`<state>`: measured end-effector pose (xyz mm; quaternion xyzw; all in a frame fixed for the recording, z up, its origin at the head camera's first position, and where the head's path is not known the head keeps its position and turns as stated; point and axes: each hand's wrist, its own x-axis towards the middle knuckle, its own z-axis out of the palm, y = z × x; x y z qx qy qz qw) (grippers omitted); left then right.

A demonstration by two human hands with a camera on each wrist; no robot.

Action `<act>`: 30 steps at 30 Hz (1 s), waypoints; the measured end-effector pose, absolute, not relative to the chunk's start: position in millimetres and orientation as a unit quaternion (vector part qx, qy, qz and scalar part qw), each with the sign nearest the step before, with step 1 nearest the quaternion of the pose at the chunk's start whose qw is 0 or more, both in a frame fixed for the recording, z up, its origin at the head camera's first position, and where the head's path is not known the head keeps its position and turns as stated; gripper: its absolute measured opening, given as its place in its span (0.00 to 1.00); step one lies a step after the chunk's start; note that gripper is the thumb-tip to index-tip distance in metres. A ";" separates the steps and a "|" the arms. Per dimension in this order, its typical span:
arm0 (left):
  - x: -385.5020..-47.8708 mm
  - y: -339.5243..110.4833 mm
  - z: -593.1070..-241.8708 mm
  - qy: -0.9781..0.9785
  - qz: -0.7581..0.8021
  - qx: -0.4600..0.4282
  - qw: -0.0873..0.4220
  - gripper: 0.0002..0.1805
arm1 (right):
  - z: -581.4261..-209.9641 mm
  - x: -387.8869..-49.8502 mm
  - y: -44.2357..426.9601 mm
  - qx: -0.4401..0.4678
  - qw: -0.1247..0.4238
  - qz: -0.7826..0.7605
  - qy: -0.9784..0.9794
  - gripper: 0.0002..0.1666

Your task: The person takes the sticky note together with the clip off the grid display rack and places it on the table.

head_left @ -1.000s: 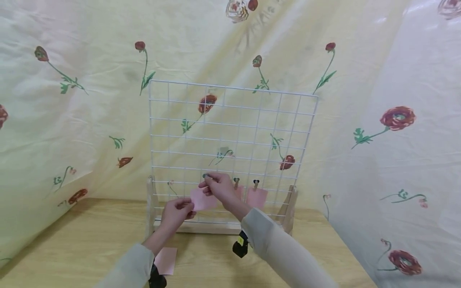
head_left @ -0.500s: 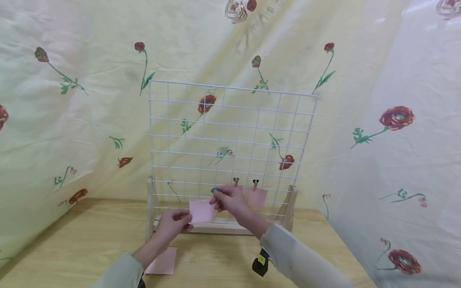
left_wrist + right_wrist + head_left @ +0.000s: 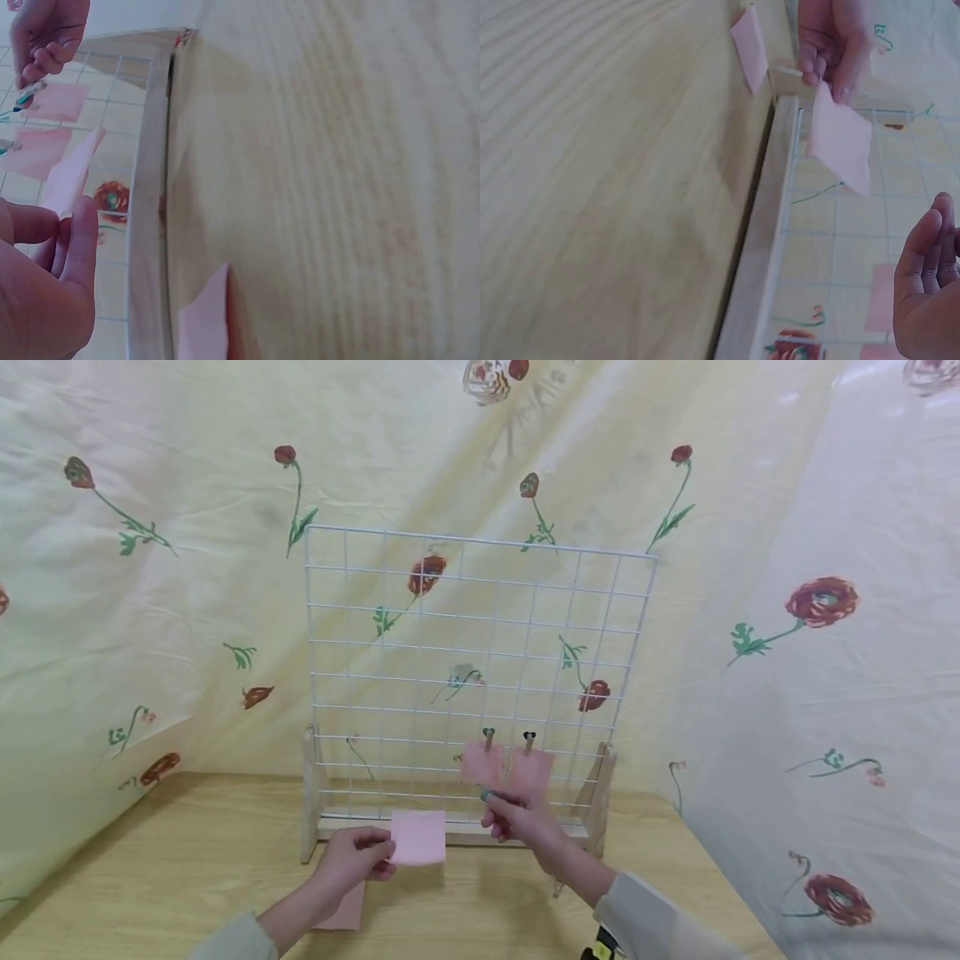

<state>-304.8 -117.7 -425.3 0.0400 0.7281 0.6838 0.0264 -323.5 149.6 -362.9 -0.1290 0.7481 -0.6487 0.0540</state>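
My left hand [image 3: 348,862] pinches the left edge of a square pink paper note [image 3: 418,837], held in front of the grid's wooden base. Its thumb and fingers close on the paper in the left wrist view. Right of the note, my right hand [image 3: 525,822] pinches a small clip with a teal top [image 3: 487,794]; most of the clip is hidden by the fingers. Behind that hand, two pink notes hang on the white wire grid [image 3: 472,647], the left note [image 3: 480,763] and the right note [image 3: 534,770], each under a small wooden clothespin [image 3: 529,741].
Another pink note [image 3: 345,912] lies on the wooden table [image 3: 187,860], partly behind my left hand. A small pale object [image 3: 557,887] lies near my right forearm. Wooden feet [image 3: 309,793] support the grid. A flowered cloth [image 3: 187,635] hangs behind.
Both hands have come down from the grid, the left with the pink note and the right with the teal-topped clip. The right hand has also moved right, away from the note.
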 end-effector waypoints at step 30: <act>-284.9 -120.3 -443.6 0.772 0.628 0.020 0.091 0.13 | -442.3 -301.3 199.1 -0.030 0.134 -0.570 0.810 0.14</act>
